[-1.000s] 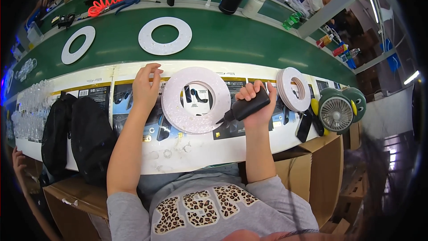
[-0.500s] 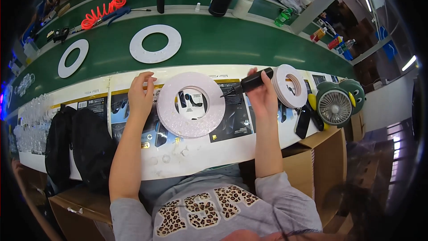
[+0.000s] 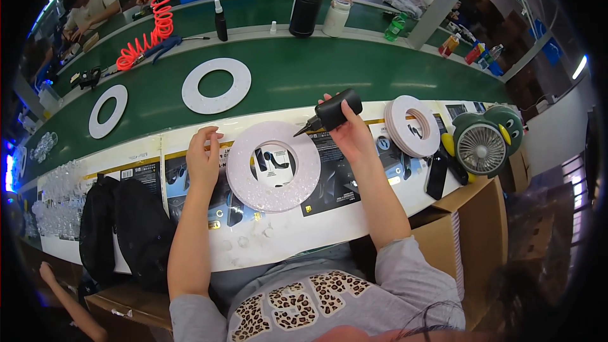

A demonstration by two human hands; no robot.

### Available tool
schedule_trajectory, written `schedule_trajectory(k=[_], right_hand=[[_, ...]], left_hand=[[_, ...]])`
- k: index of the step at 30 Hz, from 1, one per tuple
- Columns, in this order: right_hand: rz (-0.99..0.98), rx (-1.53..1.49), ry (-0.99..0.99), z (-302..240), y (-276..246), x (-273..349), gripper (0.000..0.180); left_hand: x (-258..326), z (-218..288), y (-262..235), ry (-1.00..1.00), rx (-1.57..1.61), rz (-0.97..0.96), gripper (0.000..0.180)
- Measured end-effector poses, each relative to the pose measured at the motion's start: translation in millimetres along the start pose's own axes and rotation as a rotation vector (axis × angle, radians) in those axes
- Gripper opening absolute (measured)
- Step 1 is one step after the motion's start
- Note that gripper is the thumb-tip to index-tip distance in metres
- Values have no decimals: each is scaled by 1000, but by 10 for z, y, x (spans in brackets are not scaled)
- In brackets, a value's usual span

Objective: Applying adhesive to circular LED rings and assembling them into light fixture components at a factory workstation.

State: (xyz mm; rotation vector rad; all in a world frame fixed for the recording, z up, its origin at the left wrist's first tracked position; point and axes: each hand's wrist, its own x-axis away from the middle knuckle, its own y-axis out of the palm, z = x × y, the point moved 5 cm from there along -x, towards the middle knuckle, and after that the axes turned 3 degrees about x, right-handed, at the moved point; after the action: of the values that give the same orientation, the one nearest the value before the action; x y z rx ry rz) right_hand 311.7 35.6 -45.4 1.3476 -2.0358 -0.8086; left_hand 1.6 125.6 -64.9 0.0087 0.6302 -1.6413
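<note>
A speckled white flat ring [image 3: 248,193], with at least one more beneath it, lies on the white table in front of me. Above its upper right rim, my right hand [image 3: 350,136] is closed round a black squeeze bottle [image 3: 337,110]. The bottle tilts so that its thin nozzle points down and left, its tip close to the ring's surface; I cannot tell whether they touch. My left hand [image 3: 204,152] rests just left of the ring, fingers loosely bent and thumb apart, nothing visible in it. To the right stands a stack of similar rings [image 3: 394,128].
Two single rings, one nearer the middle [image 3: 239,92] and one farther left [image 3: 120,120], lie on the green belt [image 3: 304,76]. A green fan [image 3: 480,151] and a dark phone [image 3: 437,176] are at right. Black cloth [image 3: 142,228] and clear plastic parts [image 3: 60,209] lie left.
My right hand has moved the bottle left, bringing its nozzle over the ring's upper edge. My left hand stays beside the ring. Another person's arm now shows at lower left.
</note>
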Motion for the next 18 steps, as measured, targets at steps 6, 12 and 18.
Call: schedule_trajectory(k=[6, 12, 18], right_hand=[[-59, 386, -151, -168, 146, 187, 39], [-124, 649, -285, -120, 271, 294, 37], [-127, 698, -323, -103, 269, 305, 36]], left_hand=[[-12, 51, -8, -1, -27, -8, 18], [-20, 54, -17, 18, -21, 1, 19], [-21, 14, -17, 49, -35, 5, 18]])
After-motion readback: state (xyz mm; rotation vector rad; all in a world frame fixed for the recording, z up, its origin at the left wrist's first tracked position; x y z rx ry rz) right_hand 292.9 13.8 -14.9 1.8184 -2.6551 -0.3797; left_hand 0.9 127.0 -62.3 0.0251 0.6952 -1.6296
